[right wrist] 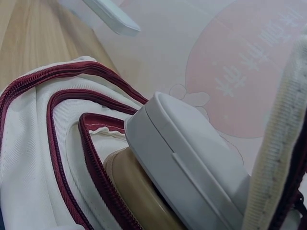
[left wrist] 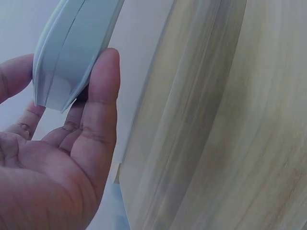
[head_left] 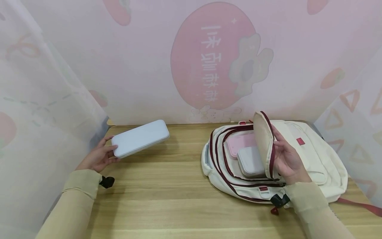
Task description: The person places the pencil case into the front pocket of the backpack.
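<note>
My left hand (head_left: 99,156) grips one end of a flat, pale blue-white rectangular case (head_left: 140,137), tilted above the table's left side. In the left wrist view, thumb and fingers pinch the rounded end of this case (left wrist: 72,62), where a seam runs along its side. At the right, my right hand (head_left: 287,161) holds back the zippered flap (head_left: 263,146) of a cream backpack (head_left: 316,146) that lies on the table. Inside the uncovered pocket are a pink case (head_left: 240,143) and a white case (head_left: 250,161) partly on top of it. The flap hides part of both.
The wooden table (head_left: 167,199) runs between the hands. Behind it stands a pink printed backdrop (head_left: 143,73), with pale sheets (head_left: 44,99) at the sides. A red strap (head_left: 361,206) trails from the backpack toward the right edge. Dark red zippers (right wrist: 57,143) line the backpack's compartments.
</note>
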